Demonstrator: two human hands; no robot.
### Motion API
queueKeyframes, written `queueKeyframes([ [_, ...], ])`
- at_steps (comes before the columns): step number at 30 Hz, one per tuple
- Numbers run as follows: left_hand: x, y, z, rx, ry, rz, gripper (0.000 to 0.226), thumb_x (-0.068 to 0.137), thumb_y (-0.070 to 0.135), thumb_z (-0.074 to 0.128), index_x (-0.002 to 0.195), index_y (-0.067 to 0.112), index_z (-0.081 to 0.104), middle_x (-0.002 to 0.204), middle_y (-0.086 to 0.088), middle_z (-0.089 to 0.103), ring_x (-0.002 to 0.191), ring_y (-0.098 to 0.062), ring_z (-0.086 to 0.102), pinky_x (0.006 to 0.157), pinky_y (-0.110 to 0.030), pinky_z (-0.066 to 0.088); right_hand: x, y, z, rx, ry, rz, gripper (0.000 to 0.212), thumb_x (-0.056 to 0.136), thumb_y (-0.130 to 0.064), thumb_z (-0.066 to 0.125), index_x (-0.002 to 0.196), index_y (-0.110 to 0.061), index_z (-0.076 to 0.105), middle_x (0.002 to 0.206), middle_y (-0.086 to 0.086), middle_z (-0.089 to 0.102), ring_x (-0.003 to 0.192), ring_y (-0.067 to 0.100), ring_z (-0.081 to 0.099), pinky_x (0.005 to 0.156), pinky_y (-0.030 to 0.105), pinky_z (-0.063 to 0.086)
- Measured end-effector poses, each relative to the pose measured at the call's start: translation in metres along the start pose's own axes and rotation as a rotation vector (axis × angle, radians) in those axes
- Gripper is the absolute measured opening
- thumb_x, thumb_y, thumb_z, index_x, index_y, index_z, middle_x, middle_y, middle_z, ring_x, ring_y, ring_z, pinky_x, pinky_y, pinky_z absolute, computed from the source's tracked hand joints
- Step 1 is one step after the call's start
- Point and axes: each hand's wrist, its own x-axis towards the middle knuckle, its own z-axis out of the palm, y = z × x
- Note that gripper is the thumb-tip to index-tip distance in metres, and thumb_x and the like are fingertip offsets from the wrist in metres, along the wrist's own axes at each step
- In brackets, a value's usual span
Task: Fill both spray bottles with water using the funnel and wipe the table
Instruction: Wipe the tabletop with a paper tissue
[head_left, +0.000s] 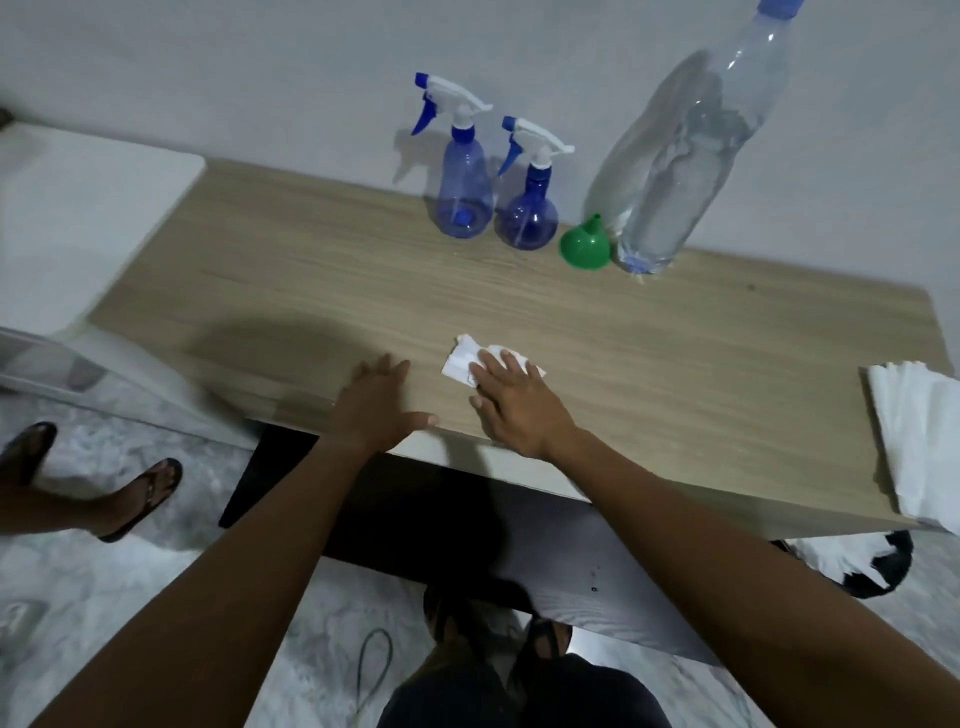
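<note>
Nearest the camera, two bare forearms reach forward over the near edge of the tabletop (675, 364). The left hand (376, 402) lies flat and open on the wood just inside that edge, holding nothing, apparently bracing. The right hand (519, 402) is also spread flat, its fingers pressing down on a crumpled white tissue (465, 361) that pokes out ahead of and to the left of the fingertips; it pins the tissue rather than clutching it.

Along the far edge, against the wall, stand the two spray bottles: the taller one (462, 192) on the left and the rounder one (527, 208) beside it, both with trigger heads on. Just to their right sits the green funnel (584, 244), mouth down, next to a large clear water bottle (680, 161). A stack of white napkins (919, 441) overhangs the right edge.

With the bottles capped and set aside, the filling looks done, and wiping seems to be the step in hand. The tissue sits near the middle of the near edge, under the right hand, so that hand is placed to sweep. The widest bare wood lies to the left and toward the far edge, with a duller patch, perhaps damp or only shadow, just left of the left hand.
</note>
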Motion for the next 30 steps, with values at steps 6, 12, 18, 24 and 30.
queueKeyframes([
  [6,-0.003,-0.005,0.001,-0.067,0.038,0.021,0.098,0.078,0.062,0.07,0.156,0.029,0.021,0.166,0.0,0.011,0.152,-0.035,0.005,0.118,-0.048,0.021,0.05,-0.035,0.002,-0.04,-0.031,-0.076,0.049,0.107,-0.028,0.037,0.153,-0.012,0.037,0.163,0.009,0.03,0.15,0.039,0.026,0.115,0.056,0.025],
  [12,0.0,-0.006,-0.002,-0.002,0.025,0.017,0.095,0.074,0.064,0.071,0.152,0.031,0.029,0.165,-0.001,0.017,0.151,-0.037,0.012,0.113,-0.053,0.031,0.044,-0.036,-0.001,-0.004,0.03,-0.105,0.04,0.103,-0.02,0.041,0.14,-0.016,0.055,0.153,0.005,0.047,0.143,0.034,0.04,0.11,0.052,0.039],
  [18,-0.005,0.026,-0.005,-0.008,0.058,0.089,0.077,0.079,0.057,0.07,0.144,0.024,0.044,0.158,-0.002,0.032,0.144,-0.034,0.026,0.114,-0.041,0.031,0.0,-0.014,-0.028,-0.013,0.1,0.024,0.02,0.094,-0.029,0.049,0.101,-0.026,0.068,0.116,-0.003,0.069,0.102,0.029,0.068,0.073,0.04,0.055],
  [24,-0.013,0.101,0.004,0.07,-0.102,0.327,0.074,0.084,0.056,0.065,0.148,0.027,0.042,0.161,0.0,0.026,0.147,-0.035,0.019,0.117,-0.041,0.025,-0.057,0.054,-0.064,0.164,0.141,0.499,0.022,0.079,-0.011,0.071,0.093,-0.024,0.083,0.093,0.011,0.079,0.088,0.031,0.072,0.075,0.033,0.052],
  [30,-0.011,0.198,0.01,0.162,-0.163,0.429,0.076,0.08,0.059,0.066,0.145,0.026,0.046,0.149,-0.004,0.042,0.135,-0.034,0.038,0.109,-0.045,0.039,-0.13,0.117,-0.101,0.366,0.51,0.786,0.031,0.076,-0.002,0.075,0.106,-0.008,0.079,0.107,0.011,0.078,0.091,0.026,0.073,0.083,0.03,0.054],
])
